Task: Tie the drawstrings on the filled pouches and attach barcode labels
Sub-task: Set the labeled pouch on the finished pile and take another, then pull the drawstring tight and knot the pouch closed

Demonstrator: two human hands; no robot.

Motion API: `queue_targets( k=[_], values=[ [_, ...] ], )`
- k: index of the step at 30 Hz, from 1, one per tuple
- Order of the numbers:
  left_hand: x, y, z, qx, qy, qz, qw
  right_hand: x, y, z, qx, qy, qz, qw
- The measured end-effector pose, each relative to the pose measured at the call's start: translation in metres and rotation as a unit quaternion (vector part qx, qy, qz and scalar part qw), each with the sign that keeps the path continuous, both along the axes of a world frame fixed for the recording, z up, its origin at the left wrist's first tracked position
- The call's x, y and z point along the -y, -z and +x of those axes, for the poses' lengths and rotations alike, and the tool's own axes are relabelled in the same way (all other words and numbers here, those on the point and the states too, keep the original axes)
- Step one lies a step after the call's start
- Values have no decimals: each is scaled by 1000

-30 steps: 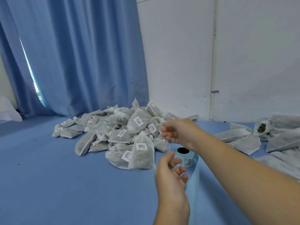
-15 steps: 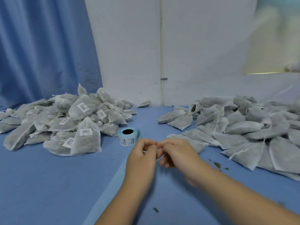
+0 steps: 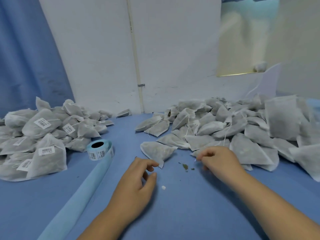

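The untied heap (image 3: 233,129) lies well right of the label roll (image 3: 99,149), and the labelled heap (image 3: 39,135) lies just left of it. One loose pouch (image 3: 156,150) sits right of the roll, short of the untied heap. It looks light, soft and slumpy and likely sheds leaf, so it is best taken by its string end, not its belly. The left hand (image 3: 136,184), nearer the person than the roll, has loosely curled fingers that hold nothing, its forefinger just beside the pouch's corner. The right hand (image 3: 218,160), further right, has its thumb and forefinger drawn together. Whether they pinch a string I cannot tell.
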State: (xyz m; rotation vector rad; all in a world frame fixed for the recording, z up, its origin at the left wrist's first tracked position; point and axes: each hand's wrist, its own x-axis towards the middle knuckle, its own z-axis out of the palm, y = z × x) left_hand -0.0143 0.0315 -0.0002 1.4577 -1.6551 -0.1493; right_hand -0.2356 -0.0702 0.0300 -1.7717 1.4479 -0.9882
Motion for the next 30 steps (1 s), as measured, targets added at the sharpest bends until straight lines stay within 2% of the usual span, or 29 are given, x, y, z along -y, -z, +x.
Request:
queue_targets(
  k=[4, 7, 13, 15, 18, 25, 28, 30],
  values=[
    [7, 2, -11, 17, 5, 8, 1000, 20, -1, -27, -58, 88, 47, 993],
    [18, -2, -27, 18, 16, 23, 999, 24, 0, -29, -104, 99, 81, 986],
    [39, -4, -64, -47, 19, 90, 995, 31, 2, -18, -171, 125, 93, 973],
    [37, -2, -69, -42, 29, 95, 994, 32, 3, -14, -184, 129, 88, 970],
    [32, 0, -67, -41, 26, 89, 995, 32, 4, -14, -152, 111, 80, 979],
    [25, -7, -51, -130, -44, 62, 989, 8, 0, -6, 23, -16, 28, 999],
    [25, -14, -47, -204, -75, 42, 975, -8, -3, 6, -7, -51, -59, 997],
    [24, -20, -42, -307, -89, 22, 947, -19, -6, 13, 7, -98, -96, 991]
  ],
)
